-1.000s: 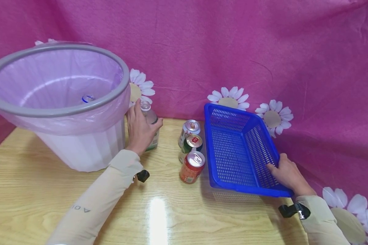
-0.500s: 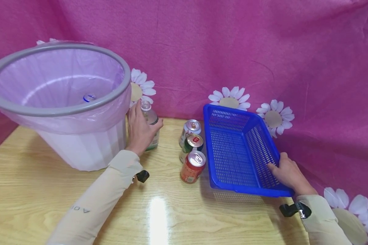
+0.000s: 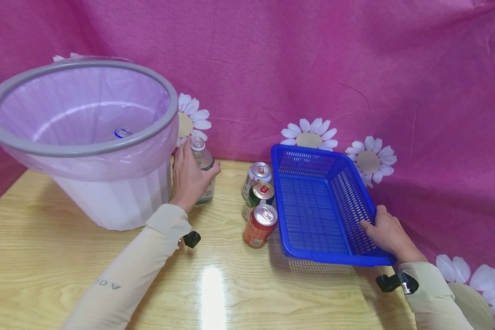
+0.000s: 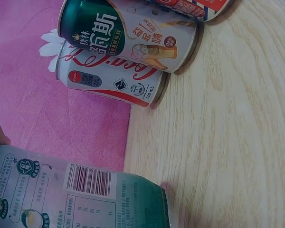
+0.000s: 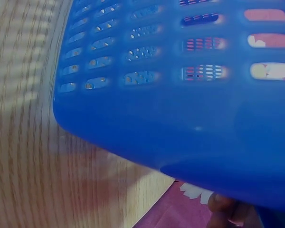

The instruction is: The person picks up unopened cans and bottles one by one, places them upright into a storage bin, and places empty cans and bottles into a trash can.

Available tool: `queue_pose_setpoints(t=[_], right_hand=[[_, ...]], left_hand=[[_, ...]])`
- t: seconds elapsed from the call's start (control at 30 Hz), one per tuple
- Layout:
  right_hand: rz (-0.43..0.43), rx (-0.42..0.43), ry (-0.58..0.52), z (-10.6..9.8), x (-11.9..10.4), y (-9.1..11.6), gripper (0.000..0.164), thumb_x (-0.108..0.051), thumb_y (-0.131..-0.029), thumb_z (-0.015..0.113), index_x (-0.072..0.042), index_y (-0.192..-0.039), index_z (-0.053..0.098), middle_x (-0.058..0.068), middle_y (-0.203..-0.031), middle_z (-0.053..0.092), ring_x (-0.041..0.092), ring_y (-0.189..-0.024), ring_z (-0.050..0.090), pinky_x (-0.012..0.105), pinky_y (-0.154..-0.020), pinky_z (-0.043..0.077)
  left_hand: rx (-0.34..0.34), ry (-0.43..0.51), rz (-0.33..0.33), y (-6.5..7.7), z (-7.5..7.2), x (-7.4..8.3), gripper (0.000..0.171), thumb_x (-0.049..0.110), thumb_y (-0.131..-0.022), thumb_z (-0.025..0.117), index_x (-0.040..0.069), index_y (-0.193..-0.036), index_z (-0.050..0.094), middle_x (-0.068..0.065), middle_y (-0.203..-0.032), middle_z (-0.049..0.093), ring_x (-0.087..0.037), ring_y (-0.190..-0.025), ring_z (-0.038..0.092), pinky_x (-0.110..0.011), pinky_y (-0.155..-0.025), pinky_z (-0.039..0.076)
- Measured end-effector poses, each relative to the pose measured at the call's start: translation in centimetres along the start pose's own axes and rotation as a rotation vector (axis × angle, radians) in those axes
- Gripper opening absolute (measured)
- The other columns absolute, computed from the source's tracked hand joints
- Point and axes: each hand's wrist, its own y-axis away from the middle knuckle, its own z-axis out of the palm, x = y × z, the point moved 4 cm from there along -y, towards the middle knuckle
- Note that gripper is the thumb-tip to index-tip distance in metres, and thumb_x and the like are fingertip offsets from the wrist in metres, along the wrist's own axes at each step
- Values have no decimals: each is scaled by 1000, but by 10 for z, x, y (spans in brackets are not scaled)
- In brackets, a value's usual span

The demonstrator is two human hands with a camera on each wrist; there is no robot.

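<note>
My left hand holds a clear plastic bottle with a green base, its fingers and thumb around the sides. In the left wrist view the bottle's printed label with a barcode faces the camera. My right hand grips the right rim of a blue perforated basket, the thumb on the inner side. The basket is tilted, its inside bare. Between the bottle and the basket stand a white-and-red can, a green can and a red can, all upright.
A white bin with a grey rim and pink liner stands on the left. A blue-ringed clear object lies inside it. The wooden table meets a magenta cloth printed with daisies.
The basket's far left corner has shifted slightly left and down. My left hand stays around the bottle. The whole head view has shifted a little.
</note>
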Motion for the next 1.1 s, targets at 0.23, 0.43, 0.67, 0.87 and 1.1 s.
queue_pose_setpoints(t=[0.23,0.43,0.67,0.87,1.1], right_hand=[[12,-17,9,0,0,-2,57,-34,-97,51,13,-124,32,35,-105,57,46,-91,62,58,-75,52],[17,-20,13,-2,1,-5,60,-36,-96,51,14,-125,32,36,-104,57,45,-89,62,56,-73,52],[27,-43,21,-2,1,-4,62,-38,-97,50,14,-126,30,36,-107,55,45,-90,62,57,-75,53],[26,-45,15,-2,0,-3,61,-36,-97,50,14,-125,30,36,-106,55,46,-91,62,57,-75,53],[31,-50,6,-1,-1,-3,59,-35,-97,50,13,-125,30,36,-107,56,46,-91,62,59,-76,53]], left_hand=[[7,3,25,1,-2,1,95,42,-73,75,8,-149,30,-15,-143,47,-31,-133,45,-46,-115,38],[22,17,80,-1,-2,0,80,38,-73,75,6,-138,41,-14,-126,54,-29,-119,50,-44,-105,43],[23,21,92,-1,-2,0,74,36,-71,73,6,-132,45,-12,-118,55,-28,-113,50,-45,-101,45],[2,25,79,-1,-1,1,73,37,-70,74,7,-131,46,-11,-117,56,-27,-113,50,-46,-99,47],[20,18,95,-2,-1,-1,70,35,-69,74,7,-126,48,-12,-114,57,-28,-110,52,-45,-96,48]])
